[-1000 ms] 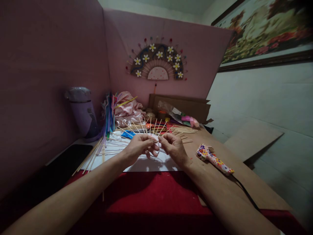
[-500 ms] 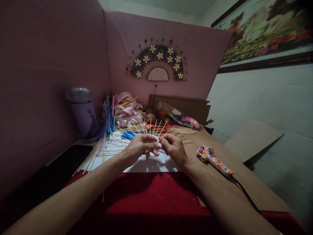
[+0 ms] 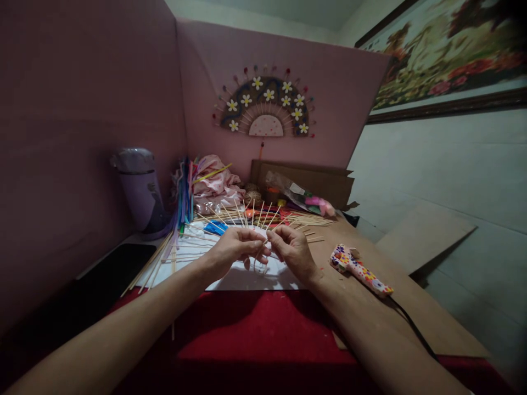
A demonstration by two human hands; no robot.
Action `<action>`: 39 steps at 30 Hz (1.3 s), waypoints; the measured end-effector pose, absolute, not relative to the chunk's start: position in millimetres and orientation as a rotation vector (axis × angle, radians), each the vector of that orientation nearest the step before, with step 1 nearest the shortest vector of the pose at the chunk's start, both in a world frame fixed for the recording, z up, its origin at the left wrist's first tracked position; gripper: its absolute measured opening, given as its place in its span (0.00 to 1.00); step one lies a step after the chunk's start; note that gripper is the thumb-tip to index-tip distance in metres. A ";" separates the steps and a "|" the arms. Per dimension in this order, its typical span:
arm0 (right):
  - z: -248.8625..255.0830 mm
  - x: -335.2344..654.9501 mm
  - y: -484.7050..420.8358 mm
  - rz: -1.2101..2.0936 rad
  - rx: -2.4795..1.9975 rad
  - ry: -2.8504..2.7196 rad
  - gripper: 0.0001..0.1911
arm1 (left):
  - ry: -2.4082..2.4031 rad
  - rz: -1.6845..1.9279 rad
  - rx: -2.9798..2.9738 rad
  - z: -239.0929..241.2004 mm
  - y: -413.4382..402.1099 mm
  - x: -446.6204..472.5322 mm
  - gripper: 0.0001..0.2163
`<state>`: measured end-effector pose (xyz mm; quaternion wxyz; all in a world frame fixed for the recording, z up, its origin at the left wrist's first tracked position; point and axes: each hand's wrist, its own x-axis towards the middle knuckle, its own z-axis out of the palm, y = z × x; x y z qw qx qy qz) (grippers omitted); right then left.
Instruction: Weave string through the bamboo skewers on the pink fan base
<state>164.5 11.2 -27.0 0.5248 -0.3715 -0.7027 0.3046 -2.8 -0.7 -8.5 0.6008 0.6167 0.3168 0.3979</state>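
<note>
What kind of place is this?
Likely a craft workspace, maybe at home: thin wooden sticks, what looks like a glue gun, and a flower-decorated fan shape on the pink panel.

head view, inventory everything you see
sheet: 1, white, centre
sticks: many, pale, centre
strand: 1, pale, centre
packet: 1, blue, centre
board: 1, brown, right
glue gun: 1, multicoloured, on board
container: 1, purple, left
slab: 1, black, left
strips: many, mixed, back left
cloth: 1, pink, back left
twine ball: 1, brown, back
cardboard: some, brown, back
bag: 1, clear, back
panels: 2, pink, back and left
fan: 1, dark, back panel
picture: 1, multicoloured, right
tablecloth: 1, red, front
left hand: 1, bare, centre
right hand: 1, bare, centre
</note>
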 end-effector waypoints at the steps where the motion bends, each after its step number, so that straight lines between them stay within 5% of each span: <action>1: -27.1 164.4 11.1 0.739 -0.882 -1.680 0.18 | 0.738 0.919 1.449 -9.3 0.2 -2.8 0.11; 39: -22.7 160.2 9.9 1.016 -0.851 -1.620 0.17 | 1.005 0.994 1.478 0.0 -10.4 9.2 0.07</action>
